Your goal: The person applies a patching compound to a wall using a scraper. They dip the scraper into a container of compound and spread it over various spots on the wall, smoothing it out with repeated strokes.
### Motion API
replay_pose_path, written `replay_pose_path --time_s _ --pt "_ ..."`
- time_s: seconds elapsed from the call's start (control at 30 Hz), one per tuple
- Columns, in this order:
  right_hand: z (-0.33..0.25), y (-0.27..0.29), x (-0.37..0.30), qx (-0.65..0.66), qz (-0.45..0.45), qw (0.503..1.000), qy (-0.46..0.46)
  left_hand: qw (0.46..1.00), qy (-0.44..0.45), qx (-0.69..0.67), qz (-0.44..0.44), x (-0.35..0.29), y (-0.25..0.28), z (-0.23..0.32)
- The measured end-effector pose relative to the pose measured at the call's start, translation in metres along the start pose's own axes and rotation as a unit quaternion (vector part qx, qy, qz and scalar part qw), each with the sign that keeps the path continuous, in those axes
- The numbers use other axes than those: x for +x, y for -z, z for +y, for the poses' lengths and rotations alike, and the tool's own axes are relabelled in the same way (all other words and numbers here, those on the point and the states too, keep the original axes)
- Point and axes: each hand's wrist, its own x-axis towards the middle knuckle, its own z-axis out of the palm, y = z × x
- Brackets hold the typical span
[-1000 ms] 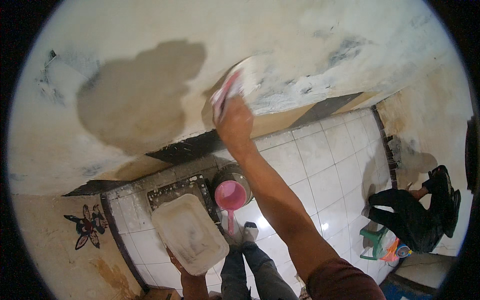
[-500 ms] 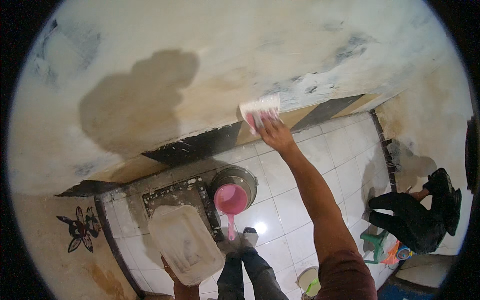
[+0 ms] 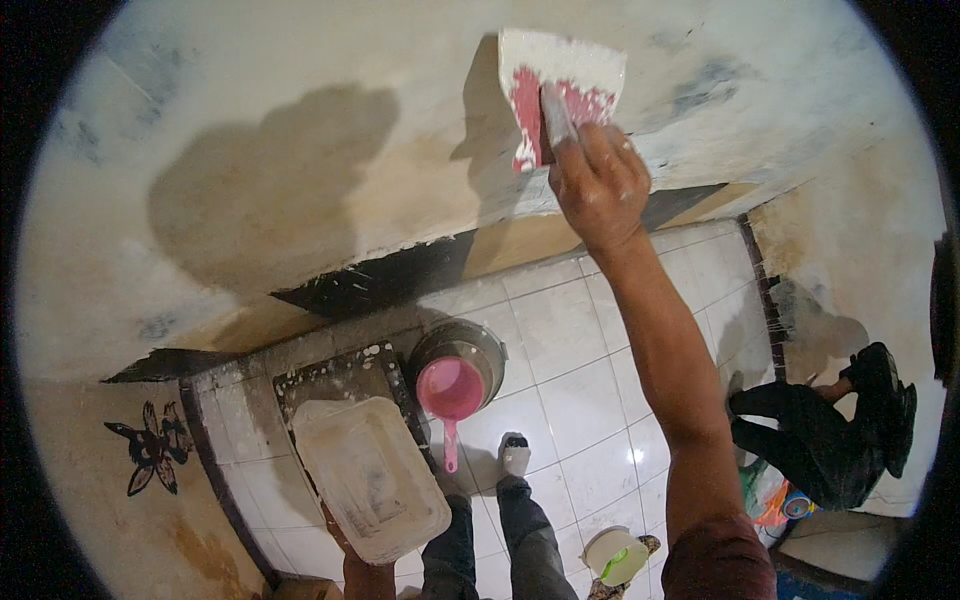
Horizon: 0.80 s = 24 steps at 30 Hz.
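My right hand (image 3: 600, 185) is raised against the patchy cream wall (image 3: 420, 60), fingers closed on a wide pink-red putty scraper (image 3: 532, 100). White paste coats the scraper's broad edge and more is smeared on my fingers. Low on the left, my left hand (image 3: 338, 535) grips the side of a pale rectangular tray (image 3: 370, 480) smeared with whitish paste. Most of that hand is hidden under the tray.
On the white tiled floor (image 3: 560, 330) stand a dark bucket (image 3: 488, 345) with a pink dipper (image 3: 450, 390) and a paste-spotted dark panel (image 3: 330, 372). A round container (image 3: 612, 550) is near my feet. A person in dark clothes (image 3: 820, 440) is at the right.
My right hand with the scraper has moved up the wall, away from the striped band near the floor. The tray stays in my left hand, shifted slightly. One of my feet has shifted.
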Motion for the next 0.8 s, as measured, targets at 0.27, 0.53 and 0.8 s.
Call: replay_pose_path --time_s 0.27,0.53,0.8 --pt "-0.012 -0.061 -0.061 0.076 0.000 0.997 0.005 0.997 -0.048 0.021 0.059 -0.005 0.025 -0.023" --pt "-0.010 -0.048 -0.202 0.113 -0.165 0.979 0.043 0.994 -0.061 0.013 0.090 -0.007 0.019 -0.070" --pt "0.071 0.005 -0.014 0.054 0.001 0.998 -0.038 0.992 -0.080 0.013 0.099 -0.008 -0.001 -0.095"
